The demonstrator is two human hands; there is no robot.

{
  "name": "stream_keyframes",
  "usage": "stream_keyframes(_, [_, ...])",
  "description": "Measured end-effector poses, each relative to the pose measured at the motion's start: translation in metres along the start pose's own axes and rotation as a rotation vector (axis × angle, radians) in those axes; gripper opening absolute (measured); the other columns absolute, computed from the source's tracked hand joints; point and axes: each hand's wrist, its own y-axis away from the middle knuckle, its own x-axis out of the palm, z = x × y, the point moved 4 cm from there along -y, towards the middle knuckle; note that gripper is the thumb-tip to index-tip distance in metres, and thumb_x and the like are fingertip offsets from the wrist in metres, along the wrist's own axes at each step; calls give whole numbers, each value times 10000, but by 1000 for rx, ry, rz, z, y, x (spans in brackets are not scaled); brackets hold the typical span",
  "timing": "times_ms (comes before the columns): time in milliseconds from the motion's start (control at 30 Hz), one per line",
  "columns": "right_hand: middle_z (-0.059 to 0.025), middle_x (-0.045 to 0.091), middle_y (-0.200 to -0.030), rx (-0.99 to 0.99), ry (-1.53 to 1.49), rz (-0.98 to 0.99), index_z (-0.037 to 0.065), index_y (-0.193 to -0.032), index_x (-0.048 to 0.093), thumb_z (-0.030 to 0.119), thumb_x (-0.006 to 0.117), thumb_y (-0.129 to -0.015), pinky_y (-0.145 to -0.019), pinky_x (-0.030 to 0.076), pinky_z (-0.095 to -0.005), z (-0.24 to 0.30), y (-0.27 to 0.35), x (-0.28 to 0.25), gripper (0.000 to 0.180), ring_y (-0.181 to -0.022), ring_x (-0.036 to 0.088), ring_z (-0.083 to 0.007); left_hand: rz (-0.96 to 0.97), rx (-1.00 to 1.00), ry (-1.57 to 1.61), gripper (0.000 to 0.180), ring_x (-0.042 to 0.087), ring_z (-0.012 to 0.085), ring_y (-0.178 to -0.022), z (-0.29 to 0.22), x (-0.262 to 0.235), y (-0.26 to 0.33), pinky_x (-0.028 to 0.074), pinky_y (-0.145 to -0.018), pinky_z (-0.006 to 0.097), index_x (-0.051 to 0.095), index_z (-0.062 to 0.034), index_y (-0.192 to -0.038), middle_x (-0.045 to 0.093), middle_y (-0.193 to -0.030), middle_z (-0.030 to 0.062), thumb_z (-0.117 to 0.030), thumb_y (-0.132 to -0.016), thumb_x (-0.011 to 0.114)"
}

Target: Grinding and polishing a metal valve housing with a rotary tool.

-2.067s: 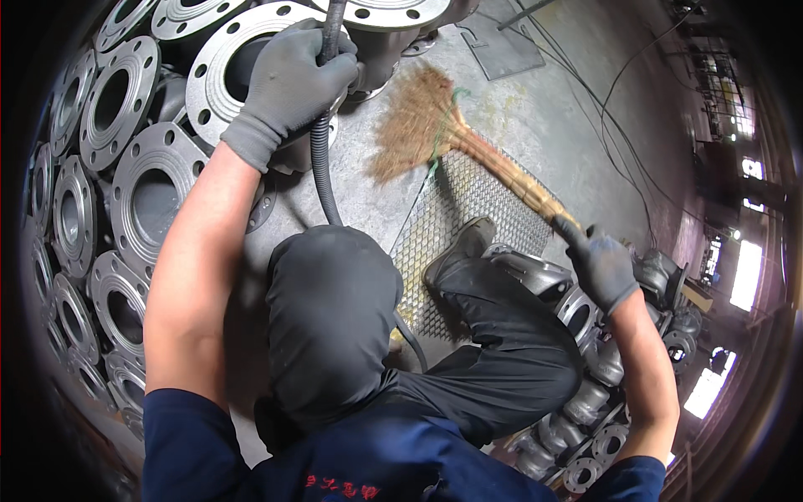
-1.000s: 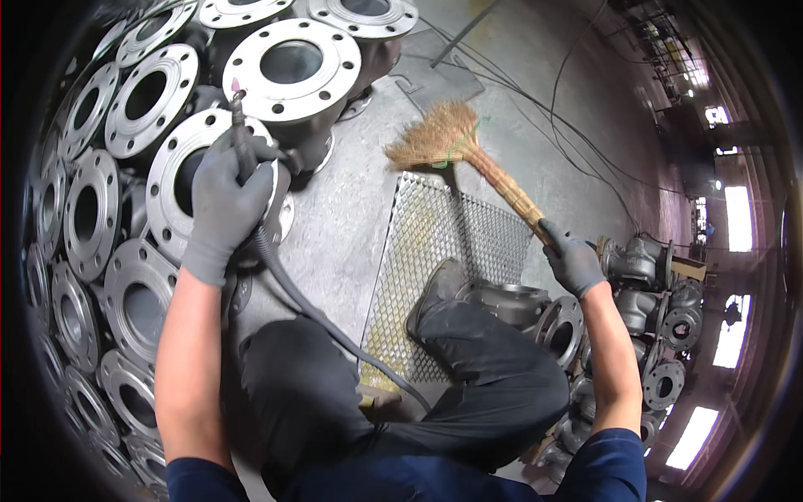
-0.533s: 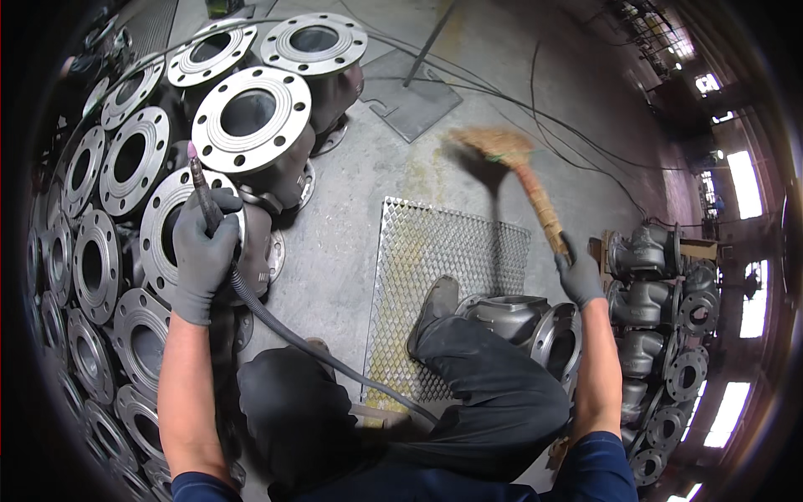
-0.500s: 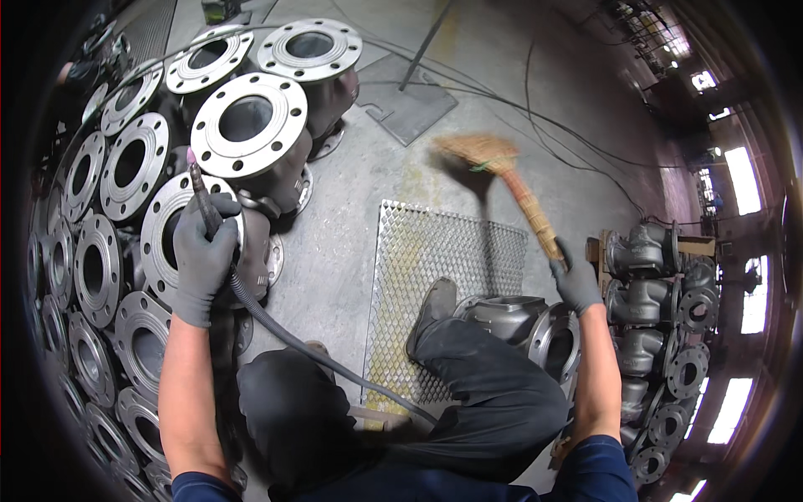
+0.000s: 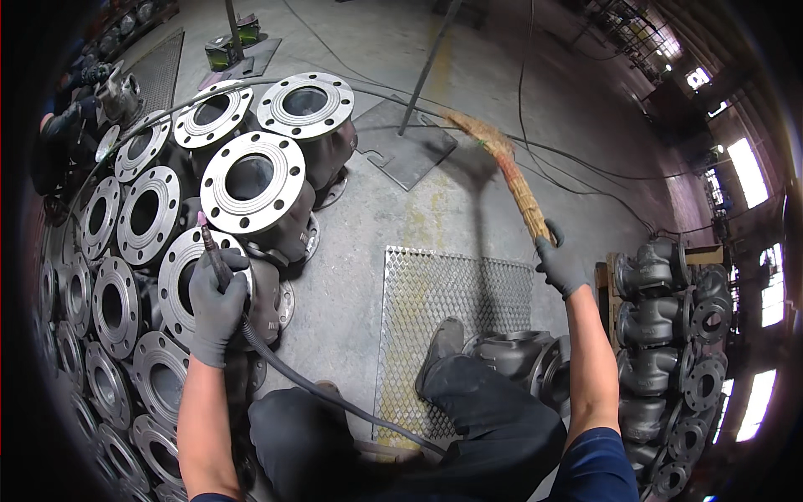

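My left hand (image 5: 219, 305), in a grey glove, is closed round a slim pen-like air grinder (image 5: 214, 258) with a pink tip pointing up. A dark hose (image 5: 326, 391) runs from the grinder down across my lap. Right behind that hand is the upright flange of a grey metal valve body (image 5: 173, 280); whether the tip touches metal I cannot tell. Out to the right, my gloved right hand (image 5: 562, 263) grips the handle of a short straw hand broom (image 5: 520, 188). Its bristles point away from me, above the floor.
Several flanged valve bodies (image 5: 284, 201) are packed along the left. More valve bodies (image 5: 652, 322) are stacked at right, and one (image 5: 506, 358) lies by my foot. Diamond-pattern mesh (image 5: 410, 335) covers some floor. Beyond are a steel plate (image 5: 410, 167) with an upright rod (image 5: 428, 67) and trailing cables (image 5: 594, 171).
The whole view has tilted up, so the valve bodies and mesh sit lower in the picture. The broom has swung slightly farther from me. Both hands keep their hold.
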Motion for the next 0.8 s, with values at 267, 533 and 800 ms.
stream_keyframes(267, [-177, 737, -982, 102, -94, -23, 4, -1528, 518, 251, 607, -994, -469, 543, -343, 1, -14, 32, 596, -605, 731, -221, 40, -53, 12, 200, 679, 305, -952, 2, -1, 0, 511, -962, 421, 729, 30, -963, 717, -1045, 176, -17, -779, 667])
stream_keyframes(533, [-203, 679, -1150, 258, -425, -138, -7, -1458, 512, 305, 645, -994, -538, 611, -363, -43, -88, 31, 575, -840, 751, -260, 129, -193, 67, 245, 683, 294, -1104, -2, 8, -5, 335, -1261, 506, 707, 22, -995, 735, -993, 141, 2, -768, 616])
stream_keyframes(800, [-312, 622, -1446, -457, 183, 794, -17, -1593, 424, 580, 663, -961, -1154, 473, -446, 127, 32, 184, 902, -1335, 628, -423, -1, -148, 56, 247, 642, 239, -795, 5, -3, 3, 531, -804, 387, 732, -6, -1018, 697, -925, 109, -27, -785, 655])
